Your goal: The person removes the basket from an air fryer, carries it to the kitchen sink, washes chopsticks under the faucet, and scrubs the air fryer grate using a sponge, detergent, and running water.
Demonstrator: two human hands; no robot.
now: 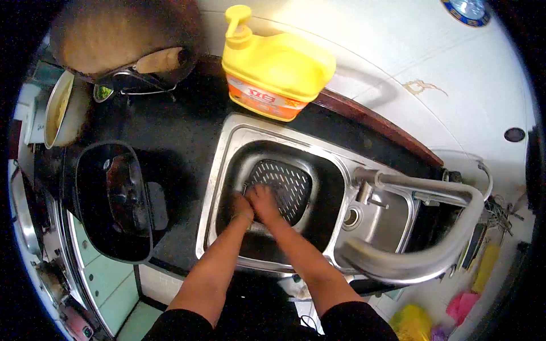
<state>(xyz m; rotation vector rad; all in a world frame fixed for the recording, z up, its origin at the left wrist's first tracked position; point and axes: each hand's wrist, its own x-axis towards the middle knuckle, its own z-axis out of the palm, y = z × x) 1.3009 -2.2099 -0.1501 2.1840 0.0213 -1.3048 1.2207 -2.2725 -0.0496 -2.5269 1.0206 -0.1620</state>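
The left hand (241, 207) and right hand (263, 201), side by side at frame centre, overlap the left side of a perforated black plate (293, 183) inside the steel sink (215, 187); whether either grasps it cannot be determined. Curved faucet (409, 267): lower right. Black basket (150, 227): left, on the counter (185, 187). Yellow jug (284, 65): top centre, behind the sink.

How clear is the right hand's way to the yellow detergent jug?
Likely yes: the right hand is in the sink at the slotted black plate, the faucet stands off to the right, and only the sink's back rim seems to lie between hand and yellow detergent jug.
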